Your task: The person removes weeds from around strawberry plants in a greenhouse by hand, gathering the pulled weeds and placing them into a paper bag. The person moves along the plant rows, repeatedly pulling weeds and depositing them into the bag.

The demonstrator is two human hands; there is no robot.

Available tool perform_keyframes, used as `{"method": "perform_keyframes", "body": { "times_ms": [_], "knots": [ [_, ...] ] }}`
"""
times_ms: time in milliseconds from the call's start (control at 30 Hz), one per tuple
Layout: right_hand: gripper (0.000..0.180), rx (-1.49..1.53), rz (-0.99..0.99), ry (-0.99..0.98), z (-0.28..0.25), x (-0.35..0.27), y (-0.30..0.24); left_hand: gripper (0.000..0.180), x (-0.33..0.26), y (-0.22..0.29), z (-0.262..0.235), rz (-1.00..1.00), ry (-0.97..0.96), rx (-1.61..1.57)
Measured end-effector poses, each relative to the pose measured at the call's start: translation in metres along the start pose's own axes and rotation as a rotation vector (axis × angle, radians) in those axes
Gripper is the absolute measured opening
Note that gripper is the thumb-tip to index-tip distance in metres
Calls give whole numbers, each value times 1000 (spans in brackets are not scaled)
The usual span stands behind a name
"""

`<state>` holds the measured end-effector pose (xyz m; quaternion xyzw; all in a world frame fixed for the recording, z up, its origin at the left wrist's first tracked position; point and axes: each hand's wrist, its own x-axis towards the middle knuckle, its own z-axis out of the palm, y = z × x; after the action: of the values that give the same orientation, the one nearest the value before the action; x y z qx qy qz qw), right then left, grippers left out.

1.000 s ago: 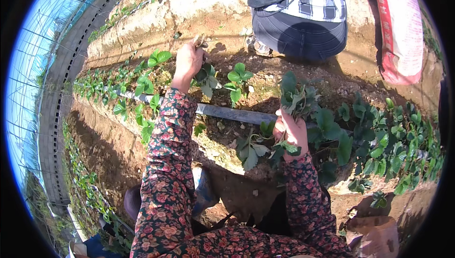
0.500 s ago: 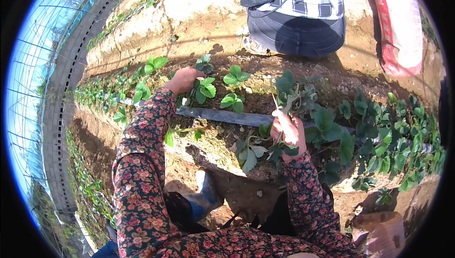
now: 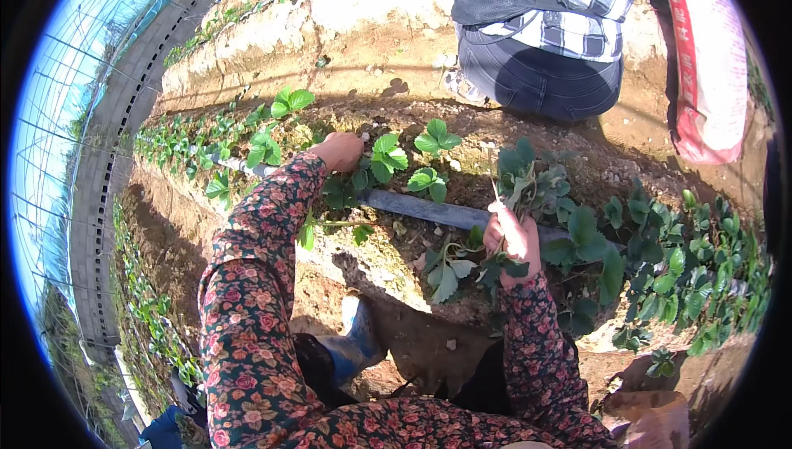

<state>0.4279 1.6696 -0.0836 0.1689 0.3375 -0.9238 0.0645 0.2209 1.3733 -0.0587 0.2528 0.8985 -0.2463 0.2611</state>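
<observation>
My left hand (image 3: 340, 152) reaches down among young strawberry plants on the raised soil bed. Its fingers are curled toward the ground, and what they grip, if anything, is hidden. Dark leaves (image 3: 340, 192) lie just below it, and a bright green strawberry plant (image 3: 387, 158) stands right beside it. My right hand (image 3: 513, 243) is closed around a bunch of strawberry plants (image 3: 532, 185), their thin stems at the fingers and limp greyish-green leaves above. More drooping leaves (image 3: 447, 274) hang beside that hand, to its left.
A grey flat drip tape (image 3: 429, 208) runs along the bed. Beyond it crouches a person in a checked shirt (image 3: 569, 28), with a red and white sack (image 3: 708, 61) to their right. Dense strawberry plants (image 3: 685, 259) cover the right. My blue boot (image 3: 360, 329) stands in the furrow.
The view has shifted, so the scene sits further right and lower. A dark leaf that showed above my left hand no longer shows there. My right hand keeps its bunch.
</observation>
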Motion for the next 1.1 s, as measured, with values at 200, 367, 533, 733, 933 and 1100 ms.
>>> {"method": "perform_keyframes", "body": {
  "times_ms": [200, 367, 533, 733, 933, 1100],
  "knots": [
    [10, -53, 35, -31, 6, -9, 0, 28, -83, -68, 1, -350, 85, -217],
    [17, -193, 46, -183, 15, -18, -8, 28, -155, 15, -49, 100, 378, -830],
    [56, -88, 177, -483, 6, 1, 40, 19, -158, 188, -43, 369, 730, -1132],
    [34, -13, -118, -147, -8, -25, 27, 17, -148, 234, -74, 241, 1186, -742],
    [33, -287, -81, -349, -24, -39, 6, 37, -131, 199, -101, 560, 274, -773],
    [25, -373, 33, -367, 11, -72, -1, 22, -50, 35, -73, 43, 617, -1058]
  ]
}}
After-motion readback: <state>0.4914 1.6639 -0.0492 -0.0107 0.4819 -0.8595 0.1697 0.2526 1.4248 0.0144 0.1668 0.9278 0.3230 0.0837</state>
